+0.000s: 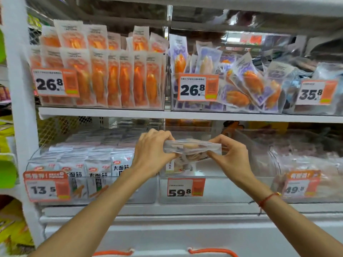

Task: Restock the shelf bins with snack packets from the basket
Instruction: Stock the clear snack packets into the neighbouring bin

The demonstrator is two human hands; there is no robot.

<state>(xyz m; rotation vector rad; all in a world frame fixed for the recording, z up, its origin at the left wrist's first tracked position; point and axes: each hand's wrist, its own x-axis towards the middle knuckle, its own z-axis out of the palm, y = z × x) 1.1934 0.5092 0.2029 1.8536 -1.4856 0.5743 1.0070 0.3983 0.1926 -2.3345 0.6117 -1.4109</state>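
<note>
Both my hands hold a small stack of clear snack packets (192,148) over the middle clear bin (213,190) on the lower shelf, the one tagged 59.8. My left hand (152,151) grips the stack's left end and my right hand (232,154) pinches its right end. The packets lie flat, with pale brown contents showing through. A few packets stand inside that bin below the stack. At the bottom edge, two orange handles of the basket (211,251) peek into view.
A bin of white noodle-snack packs (89,169) tagged 13.5 sits left of the middle bin, a bin tagged 49.8 (306,169) to the right. The upper shelf (185,115) carries bins of orange packets (104,78) and purple packets (241,84). A white upright (20,108) stands left.
</note>
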